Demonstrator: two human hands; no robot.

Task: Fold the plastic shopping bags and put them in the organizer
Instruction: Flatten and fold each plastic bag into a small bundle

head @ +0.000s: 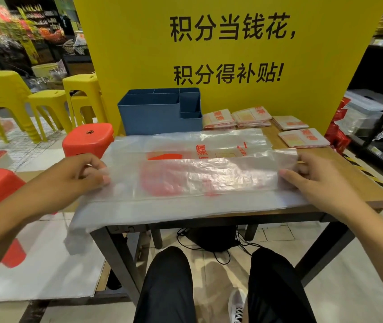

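The left hand (85, 170) pinches the left end of the bag (200, 176) between curled fingers and thumb. The right hand (311, 173) pinches the right end the same way. Between the two hands a near strip of the bag is turned over onto the rest, so a fold line runs left to right. The bag lies flat on the table (358, 183), long axis left to right, its near-left corner hanging over the table edge. Judgement: the lengthwise fold is in progress, and the next fold must carry the doubled strip away from the hands, toward the far edge of the bag. The organizer (158, 113) stands upright beyond the bag, at the far left of the table, nearer the left hand. Four folded bags (251, 117) lie to the right of the organizer, at the far right of the table; none can be seen in the organizer.
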